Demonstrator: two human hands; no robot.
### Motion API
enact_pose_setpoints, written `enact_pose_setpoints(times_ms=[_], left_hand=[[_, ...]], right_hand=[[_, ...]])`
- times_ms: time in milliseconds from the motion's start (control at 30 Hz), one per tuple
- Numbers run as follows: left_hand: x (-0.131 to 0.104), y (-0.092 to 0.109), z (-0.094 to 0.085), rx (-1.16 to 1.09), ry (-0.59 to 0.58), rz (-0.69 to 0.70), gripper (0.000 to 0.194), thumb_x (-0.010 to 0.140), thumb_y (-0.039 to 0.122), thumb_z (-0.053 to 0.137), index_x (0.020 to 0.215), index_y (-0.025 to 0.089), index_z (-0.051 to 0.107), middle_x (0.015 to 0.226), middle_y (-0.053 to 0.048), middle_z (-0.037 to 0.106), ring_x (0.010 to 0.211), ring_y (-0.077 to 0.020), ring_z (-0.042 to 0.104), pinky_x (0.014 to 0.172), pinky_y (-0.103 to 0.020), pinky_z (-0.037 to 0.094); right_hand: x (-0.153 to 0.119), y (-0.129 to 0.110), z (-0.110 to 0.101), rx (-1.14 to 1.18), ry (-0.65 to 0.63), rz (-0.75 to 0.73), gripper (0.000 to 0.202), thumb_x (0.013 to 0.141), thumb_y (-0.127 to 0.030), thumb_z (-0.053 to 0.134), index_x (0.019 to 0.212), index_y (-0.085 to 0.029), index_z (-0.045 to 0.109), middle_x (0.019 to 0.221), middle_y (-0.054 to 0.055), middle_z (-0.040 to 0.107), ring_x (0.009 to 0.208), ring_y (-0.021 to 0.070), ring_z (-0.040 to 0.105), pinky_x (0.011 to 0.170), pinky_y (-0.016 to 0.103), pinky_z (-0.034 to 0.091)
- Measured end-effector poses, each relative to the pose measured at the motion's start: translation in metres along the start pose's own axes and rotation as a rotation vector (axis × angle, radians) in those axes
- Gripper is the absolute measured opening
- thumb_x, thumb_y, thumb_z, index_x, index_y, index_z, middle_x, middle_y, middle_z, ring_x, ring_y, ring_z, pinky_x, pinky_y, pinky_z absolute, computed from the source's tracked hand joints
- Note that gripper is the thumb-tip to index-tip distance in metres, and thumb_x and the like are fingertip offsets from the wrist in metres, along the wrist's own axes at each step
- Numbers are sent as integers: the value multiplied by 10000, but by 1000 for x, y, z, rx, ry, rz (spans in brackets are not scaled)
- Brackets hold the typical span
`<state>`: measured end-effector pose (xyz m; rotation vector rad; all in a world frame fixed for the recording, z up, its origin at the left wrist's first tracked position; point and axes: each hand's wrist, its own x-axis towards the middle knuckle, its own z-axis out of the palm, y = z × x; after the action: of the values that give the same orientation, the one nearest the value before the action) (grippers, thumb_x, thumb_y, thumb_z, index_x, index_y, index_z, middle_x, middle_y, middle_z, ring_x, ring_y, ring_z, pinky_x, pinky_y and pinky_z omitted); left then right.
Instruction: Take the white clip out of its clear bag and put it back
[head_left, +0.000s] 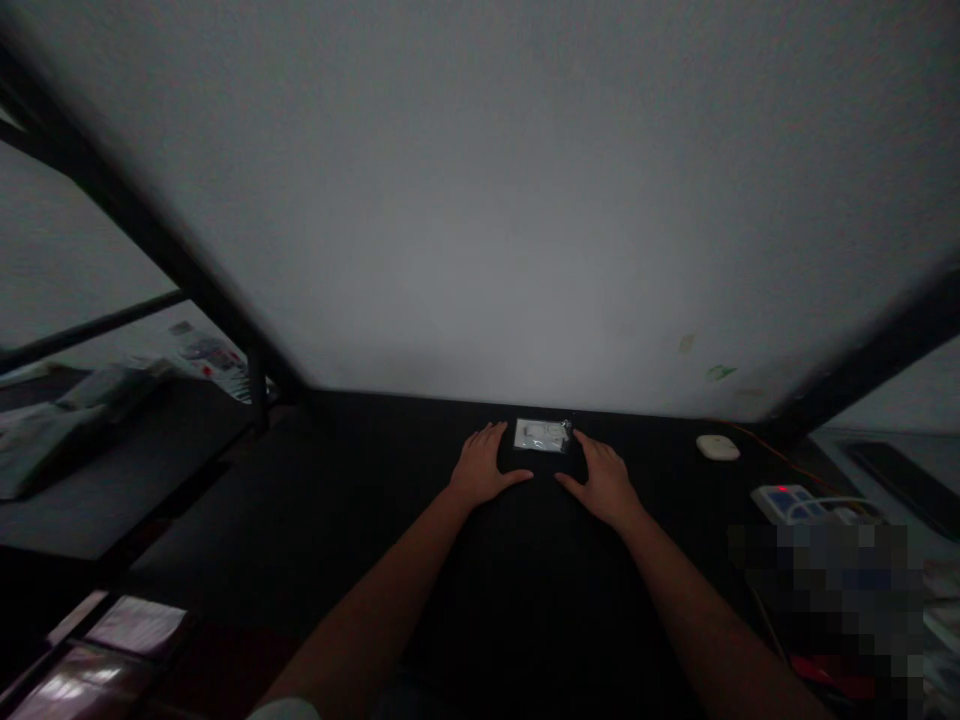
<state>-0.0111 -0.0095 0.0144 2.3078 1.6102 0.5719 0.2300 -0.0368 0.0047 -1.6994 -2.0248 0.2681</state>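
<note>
A small flat packet (541, 435), clear plastic with something pale inside, lies on the black tabletop (525, 560) close to the wall. What the packet contains is too dim to make out. My left hand (484, 470) rests at its left side, thumb spread away from the fingers. On the other side, my right hand (602, 476) mirrors it, with its fingertips close to the packet's right edge. Both hands are open and hold nothing. Whether the right fingertips touch the packet, I cannot tell.
A white rounded device (718, 448) sits at the right, beside an orange cable. Nearer is a power strip (787, 503) with a red light and plugged cables. Plastic-wrapped items (90, 400) lie at the left beyond a dark metal frame (150, 240). A pale wall (480, 200) stands behind.
</note>
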Motion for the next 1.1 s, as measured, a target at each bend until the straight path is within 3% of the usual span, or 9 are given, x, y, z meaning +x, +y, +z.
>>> enact_pose_setpoints(times_ms=[233,500,800,1100], left_hand=[[28,3,10,-38,25,38,861,713,564,774,1396,131,477,1419,-182,560,1380,-347,451,1142,-493,336],[30,-3,19,-92,125,74,500,811,346,716,1266,176,599,1335,-123,638,1322,-303,522,1126,-475,374],[36,-2,16,-243,186,66,242,878,276,634,1103,210,694,1117,-81,732,1095,-268,653,1022,-453,482],[35,3,14,-341,225,14,165,889,288,612,967,187,716,960,-72,733,917,-232,677,876,-382,541]], right_hand=[[27,-1,6,-27,34,-30,531,808,-353,665,1287,-161,540,1255,166,638,1166,333,582,988,489,452],[31,5,14,5,140,-88,346,840,-253,579,1172,-162,605,1211,159,647,1123,309,598,983,473,476],[33,2,11,205,212,-27,305,940,-340,457,1133,-209,653,1109,118,720,1041,284,656,966,472,500],[36,4,9,528,281,119,315,910,-439,493,1101,-218,611,1014,103,757,925,258,719,836,396,548]])
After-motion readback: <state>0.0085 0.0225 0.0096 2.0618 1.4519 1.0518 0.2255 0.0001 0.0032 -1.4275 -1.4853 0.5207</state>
